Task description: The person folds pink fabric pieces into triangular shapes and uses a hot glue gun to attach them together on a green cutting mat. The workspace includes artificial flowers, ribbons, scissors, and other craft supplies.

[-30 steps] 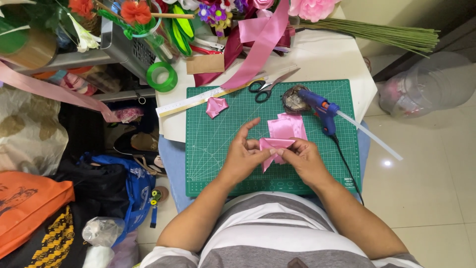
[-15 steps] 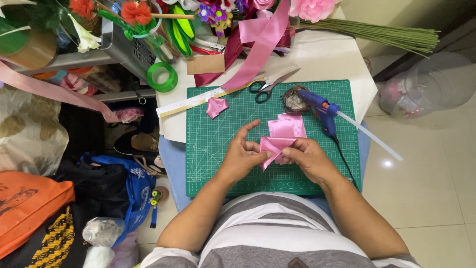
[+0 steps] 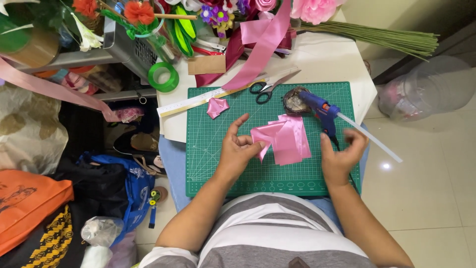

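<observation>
My left hand (image 3: 240,145) pinches a folded pink ribbon piece (image 3: 263,136) over the green cutting mat (image 3: 218,164). Beside it on the mat lies a small stack of cut pink ribbon pieces (image 3: 292,141). My right hand (image 3: 343,153) hovers with fingers apart and nothing in it, just below the blue glue gun (image 3: 320,110) and its clear glue stick (image 3: 372,138). A small finished pink ribbon petal (image 3: 217,107) sits near the mat's upper left.
Scissors (image 3: 267,88) and a ruler (image 3: 198,101) lie at the mat's top edge. A long pink ribbon (image 3: 263,44), a green tape roll (image 3: 163,77), artificial flowers and green stems (image 3: 386,39) crowd the table's far side. Bags (image 3: 29,208) fill the floor at left.
My right hand has let go of the folded ribbon and moved right toward the glue gun. My left hand keeps the ribbon piece and has lifted slightly.
</observation>
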